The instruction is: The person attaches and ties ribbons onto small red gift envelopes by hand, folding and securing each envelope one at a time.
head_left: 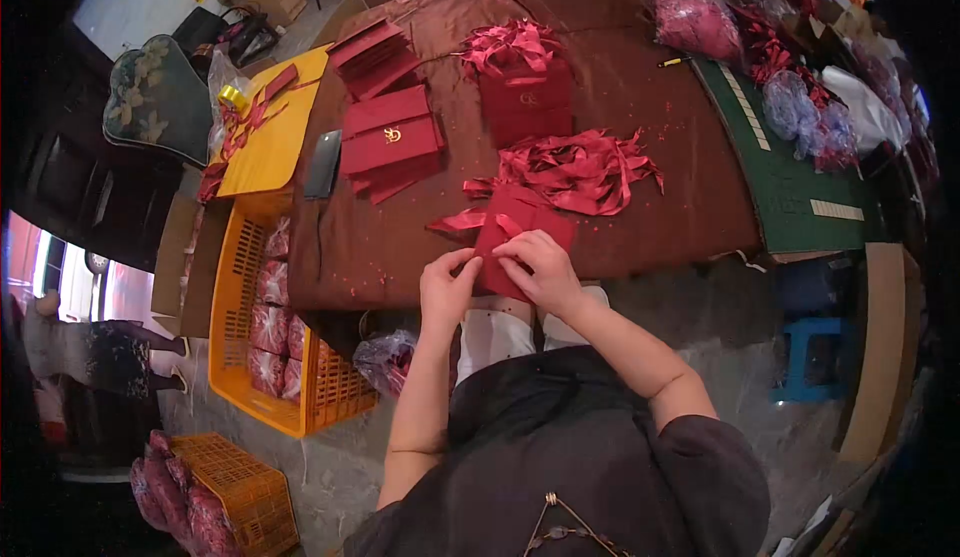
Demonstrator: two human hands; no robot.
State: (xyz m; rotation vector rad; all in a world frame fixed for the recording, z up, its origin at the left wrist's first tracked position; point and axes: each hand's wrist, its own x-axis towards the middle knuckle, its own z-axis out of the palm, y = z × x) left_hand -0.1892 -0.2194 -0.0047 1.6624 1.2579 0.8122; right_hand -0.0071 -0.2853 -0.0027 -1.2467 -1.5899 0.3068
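Note:
At the near edge of the table, a red gift pouch (490,275) lies between my hands with a red ribbon (508,225) across its upper part. My right hand (543,269) rests over the pouch, thumb and fingers closed on the ribbon. Beside the pouch's left edge, my left hand (447,285) is closed in a pinch; whatever is between its fingertips is too small to make out. Just beyond sits a heap of loose red ribbons (580,172).
Stacked red pouches (392,137) with a gold emblem lie at left, near a dark phone (322,165). A red box (525,107) topped with ribbons stands behind. A green cutting mat (790,172) is at right, a yellow crate (232,297) with bagged goods at left.

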